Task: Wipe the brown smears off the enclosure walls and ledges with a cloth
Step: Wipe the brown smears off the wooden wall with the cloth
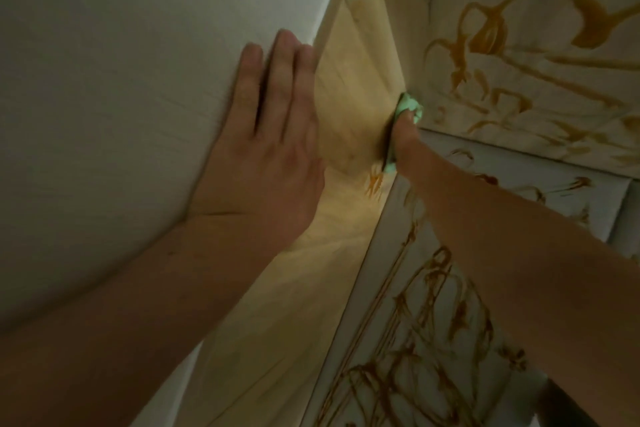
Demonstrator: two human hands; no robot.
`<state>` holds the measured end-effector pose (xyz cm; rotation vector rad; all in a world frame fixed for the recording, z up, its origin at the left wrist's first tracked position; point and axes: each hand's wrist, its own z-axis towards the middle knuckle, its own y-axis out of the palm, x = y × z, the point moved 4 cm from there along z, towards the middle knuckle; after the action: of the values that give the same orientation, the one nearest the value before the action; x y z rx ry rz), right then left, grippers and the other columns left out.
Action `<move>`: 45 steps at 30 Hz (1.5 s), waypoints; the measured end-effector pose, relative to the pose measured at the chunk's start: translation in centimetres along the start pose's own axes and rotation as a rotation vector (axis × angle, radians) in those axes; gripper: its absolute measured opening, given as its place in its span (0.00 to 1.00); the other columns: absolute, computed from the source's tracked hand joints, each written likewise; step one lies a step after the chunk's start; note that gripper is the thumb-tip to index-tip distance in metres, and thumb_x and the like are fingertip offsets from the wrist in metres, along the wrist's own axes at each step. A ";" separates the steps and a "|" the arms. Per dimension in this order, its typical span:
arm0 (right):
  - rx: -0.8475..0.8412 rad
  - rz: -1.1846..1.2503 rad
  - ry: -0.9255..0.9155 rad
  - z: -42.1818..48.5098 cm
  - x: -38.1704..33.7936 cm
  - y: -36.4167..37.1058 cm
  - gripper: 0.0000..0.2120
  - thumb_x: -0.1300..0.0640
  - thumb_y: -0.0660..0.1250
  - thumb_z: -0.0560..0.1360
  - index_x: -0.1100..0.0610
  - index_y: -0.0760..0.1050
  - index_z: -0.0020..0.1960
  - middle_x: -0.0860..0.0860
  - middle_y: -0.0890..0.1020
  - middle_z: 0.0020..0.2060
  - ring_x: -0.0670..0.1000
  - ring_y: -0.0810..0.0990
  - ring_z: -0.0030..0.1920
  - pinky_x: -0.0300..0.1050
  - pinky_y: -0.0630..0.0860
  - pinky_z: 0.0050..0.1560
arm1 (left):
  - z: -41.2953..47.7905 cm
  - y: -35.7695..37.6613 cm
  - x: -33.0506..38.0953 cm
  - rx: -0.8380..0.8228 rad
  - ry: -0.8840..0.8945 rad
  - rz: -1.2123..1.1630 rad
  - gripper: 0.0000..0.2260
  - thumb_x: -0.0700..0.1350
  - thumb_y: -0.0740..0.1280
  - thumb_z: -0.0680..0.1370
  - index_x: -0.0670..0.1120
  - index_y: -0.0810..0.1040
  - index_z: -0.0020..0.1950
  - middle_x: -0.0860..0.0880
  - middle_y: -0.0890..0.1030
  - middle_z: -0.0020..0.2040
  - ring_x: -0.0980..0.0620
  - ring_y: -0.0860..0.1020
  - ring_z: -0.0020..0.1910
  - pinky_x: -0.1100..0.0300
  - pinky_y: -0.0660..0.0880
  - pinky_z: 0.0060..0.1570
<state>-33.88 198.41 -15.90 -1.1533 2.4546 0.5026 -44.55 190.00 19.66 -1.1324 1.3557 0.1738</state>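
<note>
1. Two bare hands are in view, each with its forearm.
2. The left hand (270, 135) lies flat on a smooth, matte white surface (121, 80). Its fingers are straight and close together, holding nothing, with the fingertips at that surface's edge, just beside the wooden side wall (356, 80).
3. The right hand (406, 137) is seen edge-on, its fingers bunched over the one cloth (411, 107). How each finger curls cannot be made out.
4. The cloth is mint green, soft and crumpled. It is pressed into the inner corner where the wooden side wall meets the back wall (554, 87). One fold shows above the fingertips and another below the hand.
5. The side wall is pale yellow wood with a fine grain. One small brown streak sits near its lower edge, just under the cloth.
6. The brown smears (491, 28) are glossy, looping streaks, too many and too tangled to count. They cover the back wall.
7. One whitish ledge (519, 166) runs along the back wall's lower edge and carries more of the streaks.
8. The lower panel (433, 322), beneath the right forearm, is densely scribbled with them.
</note>
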 end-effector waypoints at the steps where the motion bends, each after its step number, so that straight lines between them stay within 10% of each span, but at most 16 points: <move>1: 0.020 0.019 0.062 0.9 0.5 -0.3 0.38 0.32 0.45 0.82 0.54 0.55 0.83 0.54 0.61 0.81 0.58 0.62 0.80 0.60 0.58 0.80 | 0.0 0.3 0.2 -0.022 -0.021 0.010 0.34 0.56 0.43 0.85 0.28 0.51 0.79 0.29 0.46 0.81 0.28 0.47 0.81 0.32 0.45 0.78; 8: 0.004 0.050 0.232 14.5 9.0 -2.5 0.49 0.14 0.54 0.57 0.46 0.70 0.65 0.53 0.78 0.64 0.60 0.79 0.60 0.69 0.73 0.64 | 0.1 0.4 0.6 -0.073 0.031 -0.021 0.34 0.56 0.42 0.86 0.28 0.51 0.79 0.30 0.46 0.81 0.28 0.46 0.81 0.31 0.43 0.77; 14: -0.162 0.144 0.206 0.7 7.0 -0.6 0.37 0.27 0.50 0.79 0.58 0.76 0.40 0.54 0.76 0.28 0.52 0.75 0.25 0.42 0.75 0.32 | 0.3 0.2 0.3 -0.070 -0.022 -0.070 0.34 0.56 0.44 0.86 0.28 0.51 0.79 0.30 0.44 0.82 0.29 0.43 0.81 0.31 0.40 0.77; 16: -0.082 0.113 0.109 -1.5 4.5 -0.5 0.35 0.30 0.47 0.81 0.54 0.74 0.70 0.55 0.82 0.52 0.53 0.80 0.44 0.50 0.79 0.50 | 0.2 0.1 0.4 -0.054 -0.021 -0.077 0.34 0.56 0.44 0.86 0.29 0.52 0.79 0.30 0.45 0.82 0.29 0.43 0.81 0.31 0.41 0.77; 19: -0.085 -0.020 -0.331 -5.0 1.6 0.7 0.29 0.41 0.41 0.86 0.49 0.48 0.85 0.52 0.54 0.84 0.51 0.55 0.81 0.52 0.50 0.80 | 0.3 -0.1 0.4 -0.049 -0.022 -0.093 0.34 0.56 0.44 0.85 0.29 0.52 0.79 0.30 0.45 0.82 0.29 0.43 0.81 0.31 0.41 0.77; 22: -0.100 -0.035 -0.443 -7.5 2.2 1.3 0.26 0.44 0.43 0.87 0.43 0.45 0.84 0.47 0.45 0.84 0.47 0.43 0.83 0.49 0.39 0.79 | 0.3 -0.3 0.3 -0.038 -0.018 -0.099 0.34 0.56 0.44 0.85 0.29 0.52 0.79 0.30 0.46 0.82 0.29 0.44 0.81 0.31 0.43 0.78; 25: -0.063 -0.005 -0.213 -3.6 4.2 -0.1 0.36 0.35 0.43 0.81 0.49 0.52 0.85 0.51 0.57 0.83 0.50 0.57 0.81 0.56 0.52 0.82 | 0.2 -0.2 0.4 -0.039 -0.014 -0.080 0.34 0.57 0.44 0.85 0.29 0.52 0.79 0.31 0.46 0.82 0.29 0.44 0.81 0.31 0.44 0.78; 27: -0.036 0.035 -0.061 -1.9 5.4 -0.9 0.35 0.34 0.44 0.82 0.53 0.66 0.79 0.57 0.78 0.68 0.49 0.81 0.59 0.51 0.78 0.65 | 0.2 -0.1 0.5 -0.037 -0.011 -0.089 0.34 0.56 0.45 0.85 0.29 0.53 0.79 0.31 0.46 0.82 0.29 0.44 0.81 0.31 0.43 0.78; 29: -0.114 0.114 0.133 -1.7 8.6 -1.0 0.34 0.33 0.46 0.84 0.56 0.80 0.57 0.54 0.84 0.39 0.50 0.83 0.33 0.42 0.83 0.38 | 0.2 0.0 0.5 -0.028 -0.011 -0.107 0.34 0.56 0.46 0.85 0.29 0.54 0.79 0.31 0.47 0.82 0.29 0.44 0.81 0.31 0.42 0.78; 35: -0.094 0.152 0.380 -4.4 12.4 -0.5 0.39 0.27 0.54 0.77 0.52 0.68 0.77 0.52 0.74 0.69 0.59 0.73 0.70 0.64 0.67 0.74 | 0.2 -0.2 0.4 0.005 -0.013 -0.070 0.34 0.57 0.47 0.85 0.29 0.53 0.79 0.31 0.48 0.82 0.29 0.46 0.81 0.32 0.45 0.78; 42: -0.135 -0.003 -0.462 -17.3 6.2 3.0 0.28 0.42 0.42 0.85 0.41 0.41 0.84 0.46 0.43 0.84 0.46 0.40 0.82 0.49 0.39 0.79 | 0.1 -0.1 0.6 0.016 -0.010 -0.078 0.34 0.56 0.47 0.85 0.30 0.53 0.80 0.31 0.49 0.82 0.29 0.47 0.81 0.33 0.45 0.78; 45: -0.058 -0.039 -0.447 -14.6 8.0 2.3 0.35 0.36 0.41 0.79 0.45 0.45 0.84 0.46 0.46 0.84 0.46 0.44 0.82 0.46 0.41 0.80 | 0.1 0.1 0.5 0.019 -0.008 -0.068 0.35 0.57 0.48 0.85 0.30 0.53 0.80 0.31 0.49 0.82 0.29 0.47 0.81 0.33 0.45 0.78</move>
<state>-43.13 187.77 -6.72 -0.9816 2.0414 0.7358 -44.37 189.83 19.16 -1.1592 1.3076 0.1162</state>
